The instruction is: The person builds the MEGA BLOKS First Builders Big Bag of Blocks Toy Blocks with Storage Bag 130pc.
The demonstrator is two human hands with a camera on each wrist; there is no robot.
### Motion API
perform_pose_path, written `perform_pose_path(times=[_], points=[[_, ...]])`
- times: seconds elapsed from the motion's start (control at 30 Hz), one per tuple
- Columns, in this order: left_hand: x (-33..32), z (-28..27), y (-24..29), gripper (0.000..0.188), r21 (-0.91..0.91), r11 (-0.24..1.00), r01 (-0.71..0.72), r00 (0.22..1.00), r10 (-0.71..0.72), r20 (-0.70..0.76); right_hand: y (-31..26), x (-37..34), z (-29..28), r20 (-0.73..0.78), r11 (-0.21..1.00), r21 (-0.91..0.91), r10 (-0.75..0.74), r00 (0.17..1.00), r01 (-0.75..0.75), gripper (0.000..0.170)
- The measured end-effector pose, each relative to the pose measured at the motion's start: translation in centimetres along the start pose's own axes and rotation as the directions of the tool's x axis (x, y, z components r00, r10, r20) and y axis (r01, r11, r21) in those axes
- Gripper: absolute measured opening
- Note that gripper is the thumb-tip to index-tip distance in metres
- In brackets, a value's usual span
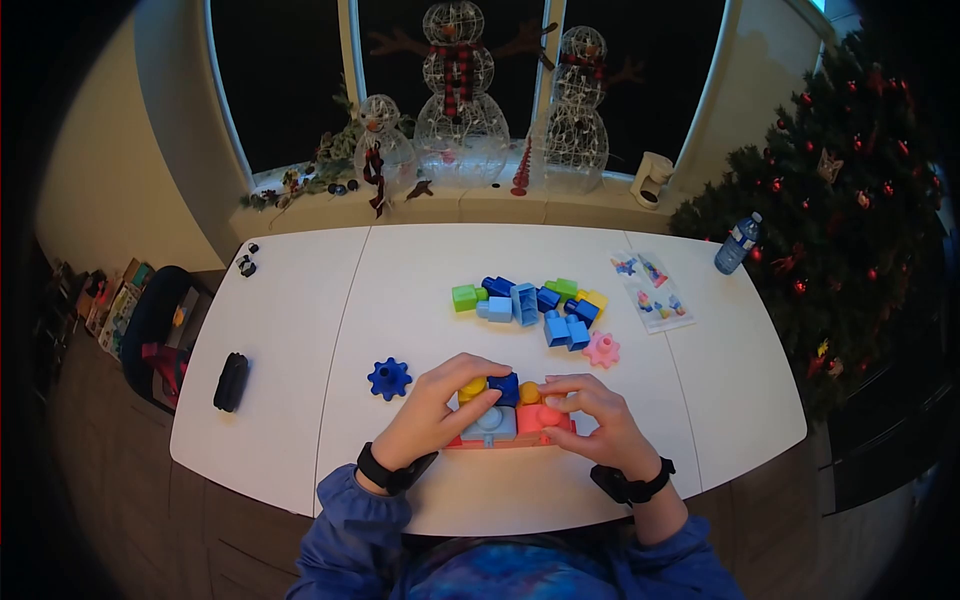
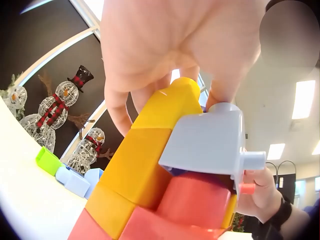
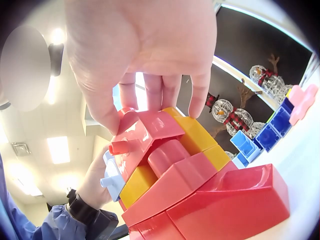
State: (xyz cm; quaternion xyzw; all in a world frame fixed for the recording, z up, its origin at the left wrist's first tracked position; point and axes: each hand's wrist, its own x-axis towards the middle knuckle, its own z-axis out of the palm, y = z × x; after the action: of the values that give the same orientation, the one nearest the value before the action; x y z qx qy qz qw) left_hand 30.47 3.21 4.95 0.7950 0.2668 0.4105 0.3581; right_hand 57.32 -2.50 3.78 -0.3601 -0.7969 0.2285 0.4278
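Observation:
In front of the person stands a low build of chunky toy building blocks, with red pieces at its base. A light blue block with a side peg sits on the near left of the top, a coral block on the near right. Behind them are a dark blue block and yellow blocks. The left hand grips the build's left part, thumb on the near side and fingers over the far side. At the right end, the right hand grips the coral block and the yellow one behind it.
Several loose blocks in blue, green and yellow lie beyond the build. A pink gear is beside them, a dark blue gear to the left. Farther off are a picture sheet, a water bottle and a black case.

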Motion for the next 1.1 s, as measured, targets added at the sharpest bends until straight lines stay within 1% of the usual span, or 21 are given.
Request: perform_pose_path(times=[0.1,0.2,0.3,0.37,0.47,0.53,0.6,0.67,0.7,0.77,0.87,0.93,0.97,1.0,1.03,1.07,1.1], points=[[-0.2,-0.4,-0.2,0.046,-0.023,0.999,0.024,0.999,-0.023,0.049,-0.1,0.1,-0.1,0.000,1.000,0.002,0.009,1.000,-0.009,0.040],[-0.7,0.5,0.5,0.065,-0.072,0.997,0.024,0.998,-0.028,-0.056,-1.2,1.6,-2.3,0.121,0.999,-0.039,0.032,0.992,-0.027,0.032],[-1.2,0.4,0.1,0.078,0.032,0.997,0.072,0.997,-0.071,-0.012,0.7,3.7,-4.5,0.018,0.970,-0.191,0.157,0.987,-0.151,0.029],[-1.3,0.4,0.0,0.073,0.026,0.996,0.086,0.996,-0.085,-0.016,3.0,5.8,-5.3,-0.072,0.928,-0.301,0.208,0.976,-0.220,0.024],[-1.2,0.4,0.0,0.066,0.015,0.993,0.114,0.993,-0.114,-0.012,9.4,7.4,-6.4,-0.021,0.807,-0.519,0.317,0.948,-0.281,0.025],[-1.2,0.4,-0.1,0.064,-0.003,0.989,0.146,0.989,-0.146,-0.001,12.4,7.8,-6.3,0.004,0.754,-0.594,0.353,0.936,-0.282,0.026],[-1.4,0.5,-0.2,0.063,-0.028,0.981,0.191,0.982,-0.190,0.014,14.0,8.2,-6.4,0.022,0.710,-0.650,0.373,0.928,-0.270,0.027],[-1.6,0.7,-0.6,0.063,-0.034,0.987,0.157,0.988,-0.157,0.001,14.6,8.7,-6.4,0.038,0.679,-0.690,0.379,0.925,-0.250,0.028],[-1.6,0.8,-0.7,0.064,-0.037,0.989,0.142,0.990,-0.142,-0.005,14.9,8.9,-6.5,0.051,0.656,-0.711,0.407,0.912,-0.253,0.029],[-1.6,0.8,-0.7,0.064,-0.054,0.986,0.157,0.988,-0.157,0.009,14.9,9.1,-6.6,0.075,0.606,-0.753,0.467,0.881,-0.257,0.032],[-1.5,0.8,-0.6,0.064,-0.073,0.982,0.173,0.985,-0.172,0.024,14.5,9.2,-6.4,0.027,0.586,-0.750,0.490,0.872,-0.306,0.037],[-1.6,0.7,-0.5,0.064,-0.073,0.982,0.177,0.984,-0.175,0.023,13.3,8.7,-6.5,-0.038,0.684,-0.688,0.301,0.953,-0.244,0.039],[-1.6,0.7,-0.4,0.064,-0.070,0.982,0.176,0.984,-0.175,0.021,11.8,8.5,-6.5,-0.076,0.726,-0.657,0.205,0.976,-0.203,0.039],[-1.6,0.7,-0.4,0.065,-0.067,0.983,0.173,0.985,-0.172,0.020,10.3,8.1,-6.4,-0.078,0.814,-0.535,0.222,0.972,-0.229,0.043],[-1.6,0.7,-0.4,0.065,-0.063,0.983,0.172,0.985,-0.172,0.017,7.4,8.1,-5.9,-0.079,0.881,-0.400,0.239,0.968,-0.251,0.047],[-1.6,0.7,-0.5,0.066,-0.059,0.983,0.171,0.985,-0.170,0.016,5.0,7.8,-5.4,-0.079,0.928,-0.256,0.257,0.963,-0.269,0.052],[-1.6,0.7,-0.5,0.066,-0.054,0.984,0.170,0.985,-0.170,0.016,3.3,7.2,-4.7,-0.066,0.955,-0.184,0.225,0.972,-0.234,0.052]])
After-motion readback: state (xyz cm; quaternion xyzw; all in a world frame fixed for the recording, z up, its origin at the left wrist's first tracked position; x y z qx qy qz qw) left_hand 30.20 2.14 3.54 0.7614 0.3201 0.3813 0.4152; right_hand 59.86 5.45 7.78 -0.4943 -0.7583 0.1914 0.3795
